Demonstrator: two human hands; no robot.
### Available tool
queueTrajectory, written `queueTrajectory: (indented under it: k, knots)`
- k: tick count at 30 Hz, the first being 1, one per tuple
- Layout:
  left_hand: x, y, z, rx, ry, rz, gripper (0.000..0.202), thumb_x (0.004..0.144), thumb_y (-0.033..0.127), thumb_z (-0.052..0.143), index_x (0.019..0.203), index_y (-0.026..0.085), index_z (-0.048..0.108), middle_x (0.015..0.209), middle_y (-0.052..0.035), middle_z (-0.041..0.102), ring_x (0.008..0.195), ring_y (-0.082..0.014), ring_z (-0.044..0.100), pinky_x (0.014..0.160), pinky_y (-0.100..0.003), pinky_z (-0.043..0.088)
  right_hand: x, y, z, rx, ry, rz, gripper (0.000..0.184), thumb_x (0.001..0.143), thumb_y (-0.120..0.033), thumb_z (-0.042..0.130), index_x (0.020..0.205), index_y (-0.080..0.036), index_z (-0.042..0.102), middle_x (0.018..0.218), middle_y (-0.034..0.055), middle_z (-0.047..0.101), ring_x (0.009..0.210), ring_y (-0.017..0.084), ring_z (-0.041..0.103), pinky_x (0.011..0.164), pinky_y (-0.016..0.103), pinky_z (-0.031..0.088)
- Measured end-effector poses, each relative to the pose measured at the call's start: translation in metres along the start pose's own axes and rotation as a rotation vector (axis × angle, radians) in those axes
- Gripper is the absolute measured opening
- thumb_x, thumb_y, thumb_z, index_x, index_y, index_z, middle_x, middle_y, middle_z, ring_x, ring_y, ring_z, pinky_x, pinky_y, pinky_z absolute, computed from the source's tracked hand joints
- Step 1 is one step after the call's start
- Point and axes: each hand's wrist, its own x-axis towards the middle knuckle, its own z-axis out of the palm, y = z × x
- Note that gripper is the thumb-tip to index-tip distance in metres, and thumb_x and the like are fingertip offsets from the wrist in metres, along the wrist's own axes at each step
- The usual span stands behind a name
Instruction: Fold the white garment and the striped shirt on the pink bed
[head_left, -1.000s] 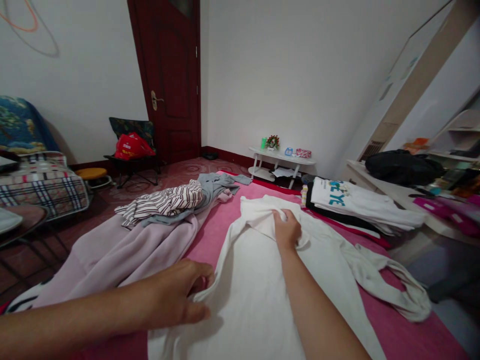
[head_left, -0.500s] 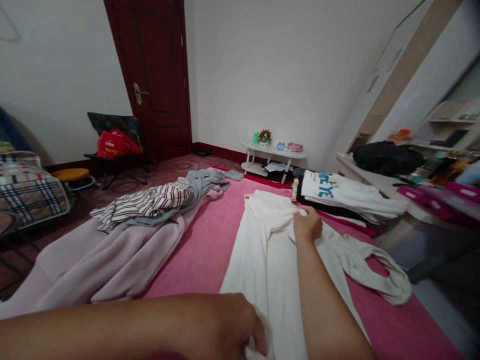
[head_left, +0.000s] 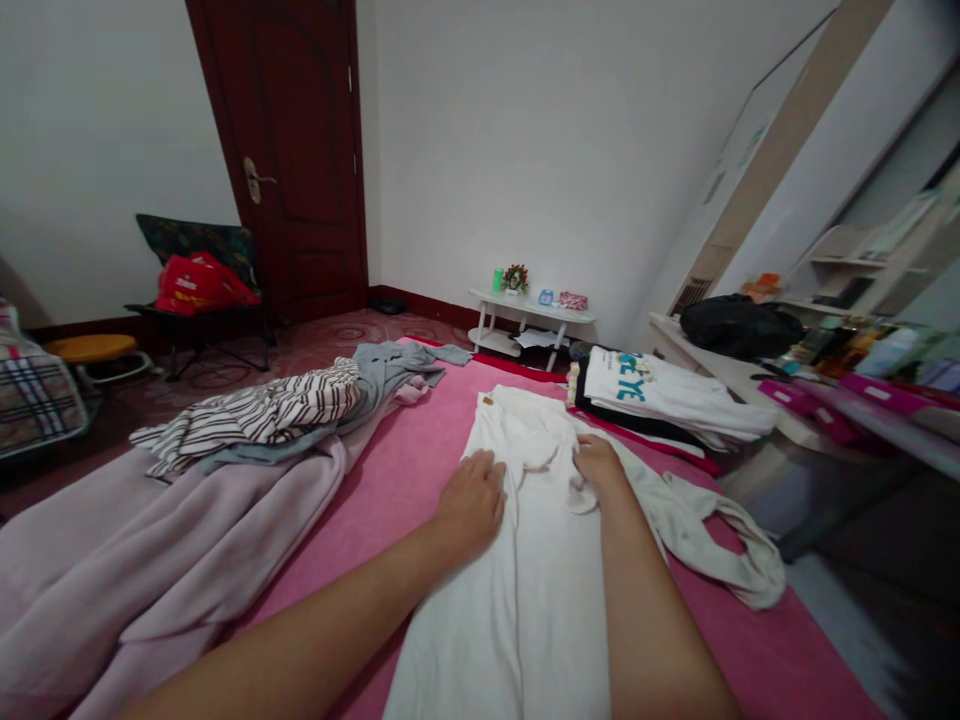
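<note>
Touching white garment (head_left: 559,580): 2 hands (head_left: 474,497) (folded top (head_left: 679,388) reads "YE").

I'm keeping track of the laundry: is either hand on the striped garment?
No, the left hand and right hand are both on the white garment, apart from the striped garment.

The left forearm (head_left: 330,615) reaches diagonally forward, bare, ending in the left hand (head_left: 472,503), palm down, fingers slightly bent. The right forearm (head_left: 656,600) slants forward and inward; the right hand (head_left: 600,464) faces left, fingers curled, its grip unclear.
</note>
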Motion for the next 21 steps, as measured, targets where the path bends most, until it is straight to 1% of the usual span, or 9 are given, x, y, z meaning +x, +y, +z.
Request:
queueTrajectory:
  k: [3, 5, 6, 8, 10, 12, 14, 17, 21]
  knots:
    - [-0.003, -0.002, 0.008, 0.020, 0.008, 0.008, 0.047, 0.095, 0.029, 0.029, 0.136, 0.012, 0.043, 0.144, -0.0173, 0.037, 0.134, -0.0293, 0.032, 0.113, -0.045, 0.023, -0.002, -0.010, 0.003, 0.001, 0.007, 0.075, 0.013, 0.057, -0.025, 0.064, 0.066, -0.018, 0.069, 0.053, 0.0008, 0.060, 0.056, 0.021, 0.060, 0.054, 0.028, 0.043]
    - [-0.004, -0.001, 0.008, 0.022, 0.020, -0.002, 0.046, 0.094, 0.029, 0.030, 0.136, 0.013, 0.043, 0.144, -0.0161, 0.038, 0.135, -0.0283, 0.032, 0.113, -0.045, 0.023, -0.001, -0.016, -0.008, -0.009, 0.097, 0.143, 0.023, 0.062, -0.029, 0.062, 0.079, -0.014, 0.069, 0.067, 0.0071, 0.065, 0.067, 0.026, 0.063, 0.061, 0.033, 0.046]
    - [-0.003, 0.000, 0.008, 0.021, 0.026, -0.007, 0.046, 0.094, 0.028, 0.030, 0.136, 0.013, 0.044, 0.144, -0.0156, 0.038, 0.135, -0.0278, 0.032, 0.113, -0.044, 0.023, -0.001, -0.018, -0.017, -0.014, 0.185, 0.181, 0.030, 0.066, -0.029, 0.058, 0.090, -0.012, 0.067, 0.080, 0.0120, 0.067, 0.077, 0.029, 0.063, 0.067, 0.037, 0.047]
    - [-0.003, 0.001, 0.008, 0.016, 0.035, -0.010, 0.046, 0.094, 0.028, 0.031, 0.136, 0.013, 0.043, 0.145, -0.0150, 0.038, 0.135, -0.0276, 0.031, 0.113, -0.044, 0.023, 0.000, -0.022, -0.037, -0.001, 0.466, 0.202, 0.042, 0.071, -0.024, 0.051, 0.109, -0.009, 0.059, 0.105, 0.0197, 0.062, 0.098, 0.034, 0.058, 0.082, 0.044, 0.045]
    - [-0.002, 0.001, 0.009, 0.010, 0.043, -0.012, 0.047, 0.093, 0.027, 0.031, 0.136, 0.013, 0.043, 0.145, -0.0153, 0.037, 0.136, -0.0280, 0.030, 0.113, -0.044, 0.022, 0.002, -0.028, -0.052, 0.037, 0.753, 0.093, 0.049, 0.069, -0.017, 0.051, 0.118, -0.011, 0.052, 0.118, 0.0199, 0.055, 0.110, 0.033, 0.052, 0.094, 0.047, 0.039]
    - [-0.002, 0.000, 0.011, 0.001, 0.050, -0.011, 0.047, 0.093, 0.027, 0.031, 0.137, 0.012, 0.043, 0.145, -0.0156, 0.037, 0.137, -0.0280, 0.029, 0.113, -0.044, 0.022, 0.002, -0.039, -0.055, 0.096, 0.852, -0.093, 0.047, 0.067, -0.013, 0.051, 0.114, -0.015, 0.054, 0.118, 0.0161, 0.055, 0.112, 0.030, 0.050, 0.098, 0.045, 0.037]
    - [-0.003, -0.001, 0.012, -0.014, 0.052, -0.011, 0.048, 0.093, 0.028, 0.031, 0.137, 0.012, 0.042, 0.146, -0.0154, 0.035, 0.138, -0.0277, 0.027, 0.113, -0.045, 0.021, 0.000, -0.053, -0.044, 0.162, 0.708, -0.229, 0.035, 0.069, -0.014, 0.048, 0.103, -0.016, 0.058, 0.111, 0.0131, 0.058, 0.108, 0.027, 0.052, 0.094, 0.042, 0.041]
    - [-0.004, -0.001, 0.012, -0.046, 0.046, -0.018, 0.049, 0.094, 0.029, 0.029, 0.138, 0.012, 0.041, 0.147, -0.0154, 0.034, 0.138, -0.0280, 0.025, 0.114, -0.045, 0.019, -0.005, -0.076, -0.007, 0.215, 0.324, -0.331, 0.023, 0.073, -0.019, 0.047, 0.090, -0.018, 0.062, 0.098, 0.0096, 0.062, 0.098, 0.025, 0.056, 0.087, 0.038, 0.045]
    - [-0.005, 0.000, 0.008, -0.093, 0.033, -0.026, 0.050, 0.094, 0.028, 0.026, 0.140, 0.012, 0.040, 0.149, -0.0159, 0.031, 0.139, -0.0289, 0.023, 0.115, -0.045, 0.018, -0.008, -0.101, 0.053, 0.187, -0.087, -0.338, 0.027, 0.076, -0.029, 0.052, 0.098, -0.019, 0.062, 0.105, 0.0090, 0.064, 0.102, 0.023, 0.055, 0.094, 0.037, 0.039]
